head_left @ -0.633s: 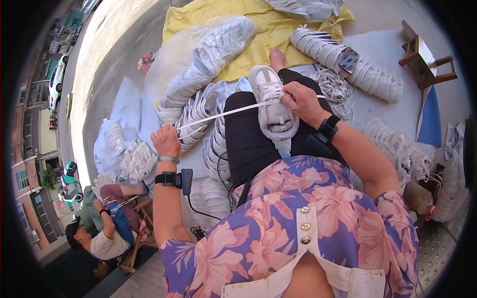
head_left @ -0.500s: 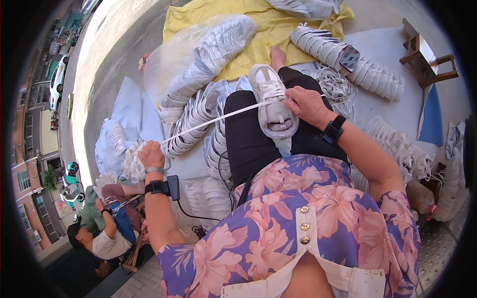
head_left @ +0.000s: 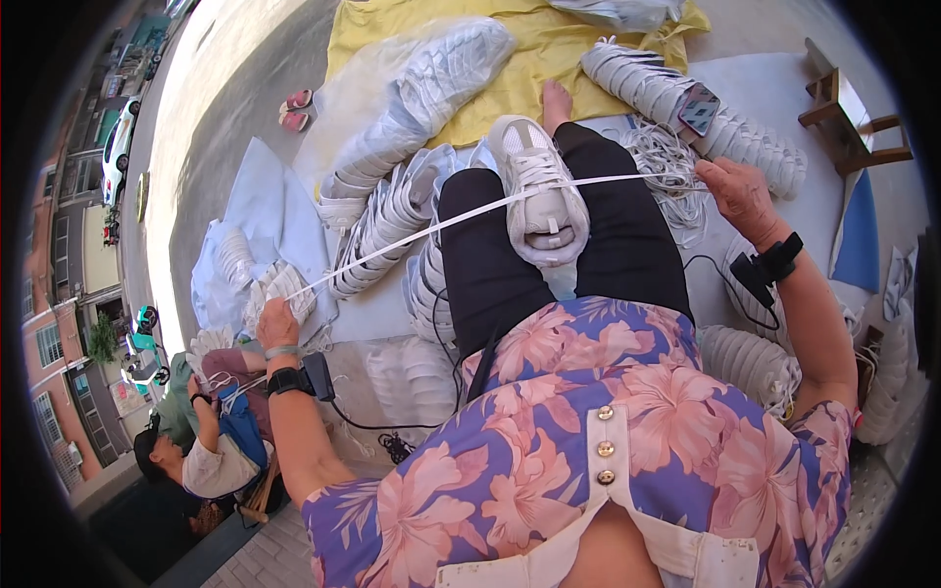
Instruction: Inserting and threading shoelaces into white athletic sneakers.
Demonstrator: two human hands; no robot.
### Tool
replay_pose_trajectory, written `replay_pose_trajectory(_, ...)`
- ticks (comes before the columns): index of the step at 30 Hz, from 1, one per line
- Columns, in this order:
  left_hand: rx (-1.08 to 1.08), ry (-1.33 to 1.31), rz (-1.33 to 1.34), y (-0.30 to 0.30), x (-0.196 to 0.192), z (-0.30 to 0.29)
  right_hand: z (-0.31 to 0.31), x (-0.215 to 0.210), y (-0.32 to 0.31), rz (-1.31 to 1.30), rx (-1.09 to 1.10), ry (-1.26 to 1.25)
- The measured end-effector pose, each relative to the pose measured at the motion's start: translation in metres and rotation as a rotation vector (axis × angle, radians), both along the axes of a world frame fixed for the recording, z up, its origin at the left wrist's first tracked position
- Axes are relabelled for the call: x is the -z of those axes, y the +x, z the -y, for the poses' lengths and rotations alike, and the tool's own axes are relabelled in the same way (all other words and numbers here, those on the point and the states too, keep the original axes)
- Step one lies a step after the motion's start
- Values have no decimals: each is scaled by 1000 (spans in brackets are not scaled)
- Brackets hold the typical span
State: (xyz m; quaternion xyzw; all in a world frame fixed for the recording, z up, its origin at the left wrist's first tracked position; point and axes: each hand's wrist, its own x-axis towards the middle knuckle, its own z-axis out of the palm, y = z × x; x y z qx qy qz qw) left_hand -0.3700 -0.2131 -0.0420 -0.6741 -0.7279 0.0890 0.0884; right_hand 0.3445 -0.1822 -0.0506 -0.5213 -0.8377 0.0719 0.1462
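A white-grey sneaker (head_left: pixel 555 218) lies between my thighs, its toe pointing away from me and its heel opening toward me. White lacing crosses its front. From the top of that lacing a white shoelace (head_left: pixel 421 233) stretches taut to both sides. My left hand (head_left: pixel 277 323) is closed on one end, low at the left, near a bundle of white shoe parts. My right hand (head_left: pixel 737 196) pinches the other end out at the right, above a pile of loose white laces (head_left: pixel 676 162).
Nested rows of white shoe uppers (head_left: pixel 387 240) lie left of my legs, some in clear plastic. Another row (head_left: pixel 745 137) with a phone (head_left: pixel 698 110) on it is at the right, near a small wooden stool (head_left: pixel 848 118). A co-worker (head_left: pixel 216 456) sits at lower left.
My right hand has moved from beside the sneaker's opening far out to the right, drawing its lace end out straight. My left hand has shifted slightly left and toward me.
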Motion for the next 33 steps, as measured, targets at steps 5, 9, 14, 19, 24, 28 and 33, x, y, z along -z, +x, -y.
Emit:
replay_pose_trajectory(5, -25, -30, -22, -28, -24, 4, 1, 13, 53, -118, 79, 4)
replay_pose_trajectory(9, -206, -8, 88, -65, -34, 9, 21, 18, 145, 93, 226, -15)
replay_pose_trajectory(14, -789, -117, 832, -53, -16, 9, 41, 14, 222, 67, 451, 212)
replay_pose_trajectory(19, -749, -731, 1236, 111, 21, -1, 51, 53, 115, -741, 957, -746)
replay_pose_trajectory(24, -452, -1055, 1658, 253, 40, -19, 41, 28, -64, -1254, 561, -1357)
replay_pose_trajectory(28, -357, -982, 1707, 312, 46, -49, 9, 31, -122, -1203, 501, -1349)
replay_pose_trajectory(33, -345, -752, 1664, 346, 56, -83, -24, 56, -150, -1165, 513, -991)
